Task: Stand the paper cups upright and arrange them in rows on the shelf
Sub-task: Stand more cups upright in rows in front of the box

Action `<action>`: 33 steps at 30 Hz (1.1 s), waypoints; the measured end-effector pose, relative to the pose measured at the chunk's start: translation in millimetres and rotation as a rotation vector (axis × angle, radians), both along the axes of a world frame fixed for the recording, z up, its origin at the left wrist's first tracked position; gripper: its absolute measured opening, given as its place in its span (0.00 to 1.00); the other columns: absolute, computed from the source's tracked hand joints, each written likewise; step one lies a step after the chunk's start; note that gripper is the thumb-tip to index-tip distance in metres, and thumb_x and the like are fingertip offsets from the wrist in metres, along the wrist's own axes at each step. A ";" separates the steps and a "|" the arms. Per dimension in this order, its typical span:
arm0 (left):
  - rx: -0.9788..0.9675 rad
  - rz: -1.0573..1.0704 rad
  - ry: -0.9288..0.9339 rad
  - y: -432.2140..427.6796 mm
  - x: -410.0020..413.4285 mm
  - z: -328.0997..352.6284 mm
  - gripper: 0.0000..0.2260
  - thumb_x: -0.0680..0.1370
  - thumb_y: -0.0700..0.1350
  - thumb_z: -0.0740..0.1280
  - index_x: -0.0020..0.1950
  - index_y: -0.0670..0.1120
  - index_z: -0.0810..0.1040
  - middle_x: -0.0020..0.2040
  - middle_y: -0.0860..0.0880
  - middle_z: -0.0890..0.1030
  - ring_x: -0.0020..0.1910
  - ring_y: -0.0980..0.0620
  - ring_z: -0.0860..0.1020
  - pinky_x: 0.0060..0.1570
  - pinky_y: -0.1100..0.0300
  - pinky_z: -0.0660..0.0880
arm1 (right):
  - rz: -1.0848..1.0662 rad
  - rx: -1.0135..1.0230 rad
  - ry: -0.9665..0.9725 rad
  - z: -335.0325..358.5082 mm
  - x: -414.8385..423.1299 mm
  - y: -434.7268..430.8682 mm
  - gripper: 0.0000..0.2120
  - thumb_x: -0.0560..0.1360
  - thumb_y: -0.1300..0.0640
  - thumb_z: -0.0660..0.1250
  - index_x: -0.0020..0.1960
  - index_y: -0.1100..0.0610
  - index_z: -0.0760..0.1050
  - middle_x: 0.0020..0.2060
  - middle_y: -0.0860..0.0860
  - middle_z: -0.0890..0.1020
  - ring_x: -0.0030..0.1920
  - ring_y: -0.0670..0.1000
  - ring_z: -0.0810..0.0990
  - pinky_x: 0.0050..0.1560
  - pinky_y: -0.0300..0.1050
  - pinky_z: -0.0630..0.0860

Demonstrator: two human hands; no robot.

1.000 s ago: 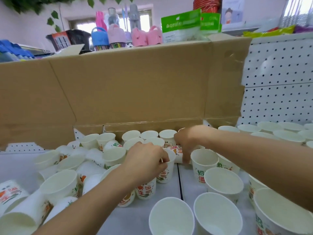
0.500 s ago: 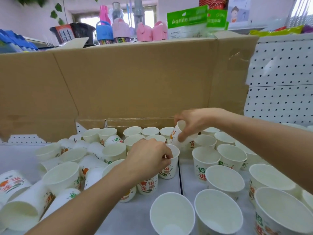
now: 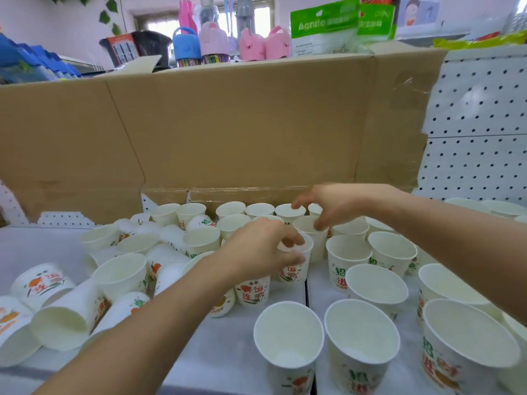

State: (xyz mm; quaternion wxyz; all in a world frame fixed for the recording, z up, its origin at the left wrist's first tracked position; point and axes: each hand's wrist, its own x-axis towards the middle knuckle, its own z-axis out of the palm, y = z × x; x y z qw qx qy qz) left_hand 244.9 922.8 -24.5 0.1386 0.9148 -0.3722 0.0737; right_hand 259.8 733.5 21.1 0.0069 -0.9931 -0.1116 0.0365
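The white shelf [image 3: 228, 352] is made of two panels that meet at a dark seam running front to back. To the right of the seam and along the back, paper cups [image 3: 362, 334] stand upright, mouths up, in rough rows. On the left panel, toppled cups [image 3: 60, 323] lie on their sides (some mouths face the camera) in a loose heap. Brown cardboard [image 3: 242, 124] stands along the shelf's rear edge.

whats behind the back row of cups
A brown cardboard box stands behind the cups, white pegboard to its right. The box hides whatever is behind it.
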 end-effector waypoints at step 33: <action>-0.293 0.403 -0.052 187.2 -113.0 -44.1 0.24 0.71 0.54 0.73 0.65 0.63 0.70 0.61 0.65 0.70 0.59 0.67 0.65 0.57 0.72 0.59 | 0.464 0.094 -0.184 -12.2 -76.9 117.9 0.15 0.75 0.48 0.67 0.62 0.45 0.74 0.55 0.42 0.75 0.55 0.44 0.72 0.54 0.42 0.70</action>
